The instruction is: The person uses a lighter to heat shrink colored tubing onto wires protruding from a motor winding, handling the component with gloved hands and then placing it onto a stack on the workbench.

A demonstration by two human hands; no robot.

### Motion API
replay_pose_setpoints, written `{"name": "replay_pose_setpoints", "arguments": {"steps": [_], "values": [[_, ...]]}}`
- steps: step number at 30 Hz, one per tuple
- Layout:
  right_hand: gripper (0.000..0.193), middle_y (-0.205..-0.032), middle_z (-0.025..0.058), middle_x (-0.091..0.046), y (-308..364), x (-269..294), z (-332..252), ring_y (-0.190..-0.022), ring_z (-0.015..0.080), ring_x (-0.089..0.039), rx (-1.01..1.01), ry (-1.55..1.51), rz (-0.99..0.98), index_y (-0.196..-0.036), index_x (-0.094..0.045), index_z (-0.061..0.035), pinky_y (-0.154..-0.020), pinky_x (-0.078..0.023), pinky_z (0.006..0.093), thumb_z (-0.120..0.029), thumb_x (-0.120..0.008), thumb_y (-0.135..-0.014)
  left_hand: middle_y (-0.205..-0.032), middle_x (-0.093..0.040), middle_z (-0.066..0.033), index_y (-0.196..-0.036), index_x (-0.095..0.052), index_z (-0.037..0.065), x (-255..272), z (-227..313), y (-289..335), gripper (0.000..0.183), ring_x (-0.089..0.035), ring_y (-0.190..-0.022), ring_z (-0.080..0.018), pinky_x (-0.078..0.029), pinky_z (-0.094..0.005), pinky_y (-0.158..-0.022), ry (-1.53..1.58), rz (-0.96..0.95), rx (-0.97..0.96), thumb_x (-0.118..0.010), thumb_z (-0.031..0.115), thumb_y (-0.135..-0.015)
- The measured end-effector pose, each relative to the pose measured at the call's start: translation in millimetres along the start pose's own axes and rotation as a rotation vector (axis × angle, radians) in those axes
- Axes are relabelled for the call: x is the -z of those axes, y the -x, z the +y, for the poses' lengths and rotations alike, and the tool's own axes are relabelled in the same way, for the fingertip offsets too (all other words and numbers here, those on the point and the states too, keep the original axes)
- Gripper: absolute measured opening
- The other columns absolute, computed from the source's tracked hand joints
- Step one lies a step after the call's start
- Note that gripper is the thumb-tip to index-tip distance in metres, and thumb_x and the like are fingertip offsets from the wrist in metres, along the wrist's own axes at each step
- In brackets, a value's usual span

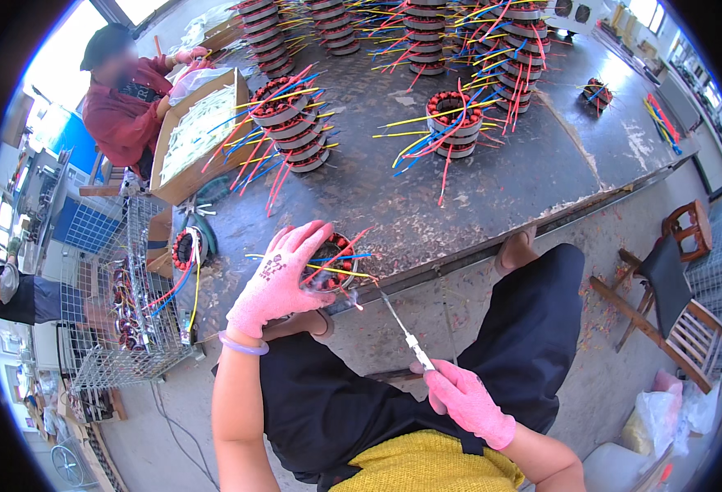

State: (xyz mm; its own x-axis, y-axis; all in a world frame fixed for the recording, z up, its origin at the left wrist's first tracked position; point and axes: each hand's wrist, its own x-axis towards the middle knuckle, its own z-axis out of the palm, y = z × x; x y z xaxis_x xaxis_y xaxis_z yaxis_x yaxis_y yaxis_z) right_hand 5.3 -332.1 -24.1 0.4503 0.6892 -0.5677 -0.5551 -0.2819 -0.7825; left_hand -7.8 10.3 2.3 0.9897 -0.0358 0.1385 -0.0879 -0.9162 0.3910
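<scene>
My left hand (271, 283), in a pink glove, is closed round a motor stator (342, 264) at the table's front edge. Red windings line the ring, and red, yellow and blue leads stick out to its right. The palm and fingers cover its left side. In my right hand (469, 403), also gloved in pink, is a soldering iron (414, 344) held by its white handle. Its thin tip points up and left, close to the lead ends; whether it touches them I cannot tell. A wisp of pale smoke hangs beside the stator.
Stacked stators (295, 135) with loose leads stand across the dark table (361, 184). Another stator (187, 248) lies at the left edge, near an open cardboard box (164, 160). A person (123, 107) in red works beyond it. A wire cart (123, 328) and wooden chair (668, 299) flank me.
</scene>
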Motion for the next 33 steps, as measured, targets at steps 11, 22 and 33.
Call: {"name": "replay_pose_setpoints", "arguments": {"steps": [11, 22, 33], "values": [[0.037, -0.074, -0.0027, -0.052, 0.1, -1.6, -4.1, -0.061, 0.0061, -0.047, 0.016, -0.017, 0.004, -0.13, -0.058, 0.0006, -0.057, -0.04, 0.0248, -0.024, -0.051, -0.104, -0.137, -0.051, -0.0157, -0.143, -0.049, 0.008, -0.4, 3.9, -1.6, 0.099, -0.048, -0.129, -0.0366, -0.038, -0.045, -0.111, 0.02, -0.008, 0.045, -0.09, 0.022, -0.054], [0.035, -0.069, -0.0008, -0.051, -1.0, -0.1, -5.0, -0.059, 0.0072, -0.048, 0.07, 0.068, -0.008, -0.131, -0.058, -0.0006, -0.056, -0.041, 0.0259, -0.023, -0.05, -0.104, -0.138, -0.05, -0.016, -0.144, -0.049, 0.008, 1.9, 6.6, -2.5, 0.098, -0.048, -0.128, -0.0365, -0.038, -0.0451, -0.111, 0.025, -0.008, 0.052, -0.09, 0.023, -0.056], [0.035, -0.07, -0.0025, -0.05, -1.3, 0.5, -4.9, -0.06, 0.0066, -0.048, 0.068, 0.045, -0.016, -0.131, -0.058, -0.0002, -0.056, -0.04, 0.0253, -0.022, -0.049, -0.104, -0.132, -0.052, -0.0159, -0.141, -0.05, 0.009, -0.3, 7.2, -1.9, 0.098, -0.049, -0.123, -0.0378, -0.038, -0.0469, -0.109, 0.023, 0.028, 0.042, -0.09, 0.027, -0.055]]}}
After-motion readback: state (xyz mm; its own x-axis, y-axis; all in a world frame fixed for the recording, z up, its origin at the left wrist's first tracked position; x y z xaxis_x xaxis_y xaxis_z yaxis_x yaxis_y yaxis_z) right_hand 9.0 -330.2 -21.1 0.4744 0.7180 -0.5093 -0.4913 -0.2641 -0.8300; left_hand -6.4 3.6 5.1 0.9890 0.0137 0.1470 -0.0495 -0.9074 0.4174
